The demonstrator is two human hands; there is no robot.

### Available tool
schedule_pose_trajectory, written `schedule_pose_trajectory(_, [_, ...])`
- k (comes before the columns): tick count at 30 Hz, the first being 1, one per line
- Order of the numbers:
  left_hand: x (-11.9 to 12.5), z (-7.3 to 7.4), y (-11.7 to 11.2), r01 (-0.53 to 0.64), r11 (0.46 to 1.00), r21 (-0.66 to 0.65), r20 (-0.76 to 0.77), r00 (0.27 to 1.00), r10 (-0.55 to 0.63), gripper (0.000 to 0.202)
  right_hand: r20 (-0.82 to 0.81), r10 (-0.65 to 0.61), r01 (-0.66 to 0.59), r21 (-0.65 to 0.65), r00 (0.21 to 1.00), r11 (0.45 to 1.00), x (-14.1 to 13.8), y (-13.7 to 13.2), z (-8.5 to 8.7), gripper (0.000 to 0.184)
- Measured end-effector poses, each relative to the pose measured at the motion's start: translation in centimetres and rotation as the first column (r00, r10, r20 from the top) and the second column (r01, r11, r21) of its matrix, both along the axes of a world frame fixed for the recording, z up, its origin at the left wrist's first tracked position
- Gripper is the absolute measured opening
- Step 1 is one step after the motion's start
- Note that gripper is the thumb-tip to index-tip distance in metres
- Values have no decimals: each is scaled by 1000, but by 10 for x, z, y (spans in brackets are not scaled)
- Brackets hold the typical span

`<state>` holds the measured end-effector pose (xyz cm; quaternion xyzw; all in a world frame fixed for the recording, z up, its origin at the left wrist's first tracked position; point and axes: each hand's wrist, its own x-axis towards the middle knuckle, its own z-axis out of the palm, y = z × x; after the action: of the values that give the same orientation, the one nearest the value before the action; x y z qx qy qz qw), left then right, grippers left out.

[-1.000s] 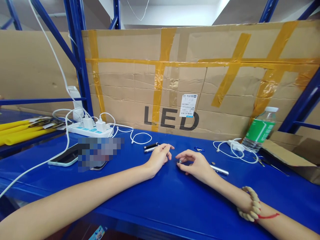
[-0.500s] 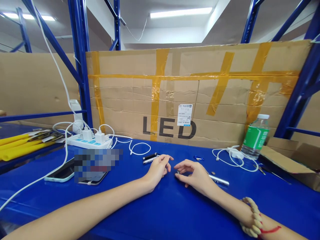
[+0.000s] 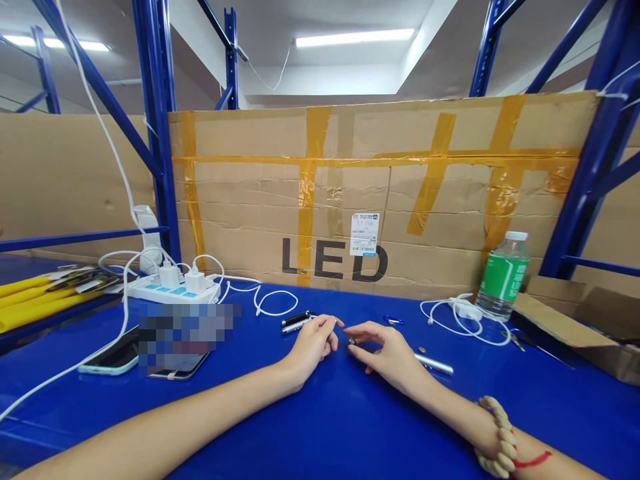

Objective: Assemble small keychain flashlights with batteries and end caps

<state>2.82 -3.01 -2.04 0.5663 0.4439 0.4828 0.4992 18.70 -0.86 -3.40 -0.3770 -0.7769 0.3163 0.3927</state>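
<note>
My left hand (image 3: 313, 343) rests on the blue table (image 3: 320, 420) with its fingers loosely curled and nothing visible in them. Just behind it lie a black pen-like tube and a silver one (image 3: 296, 322). My right hand (image 3: 385, 353) lies close to the left one, thumb and forefinger pinched on a small dark metal part (image 3: 352, 341). A silver tube (image 3: 434, 364) pokes out from behind the right hand. A bead bracelet (image 3: 496, 430) and a red string sit on my right wrist.
A taped cardboard sheet marked LED (image 3: 350, 200) walls off the back. At the left are a white power strip (image 3: 173, 288) with chargers and cables and two phones (image 3: 113, 357). At the right stand a green-labelled bottle (image 3: 503, 277), a white cable coil (image 3: 463, 313) and a cardboard box (image 3: 575, 320).
The camera has tilted upward, so the scene sits lower in view. Both hands stay close together on the table, with the right pinch unchanged.
</note>
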Motion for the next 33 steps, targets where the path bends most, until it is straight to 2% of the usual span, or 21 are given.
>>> schedule_pose_trajectory(7, [0,0,0,7,1000,23,-2,1000,-7,28,19,0,0,26,1000,1000,1,0,1,28])
schedule_pose_trajectory(14, [1,2,-2,5,1000,19,-6,1000,-5,31,61,-57,57,-6,996,998,2,-1,3,31])
schedule_pose_trajectory(21, [1,1,-1,12,1000,23,-10,1000,-12,27,-4,-36,35,-34,999,999,-2,-4,7,39])
schedule_pose_trajectory(27, [-1,0,1,1,1000,9,15,1000,-1,27,-79,-8,-4,-154,997,988,-1,-1,7,41])
schedule_pose_trajectory(33, [-1,0,1,-9,1000,12,5,1000,9,31,-179,-60,4,-299,982,954,-1,4,4,42])
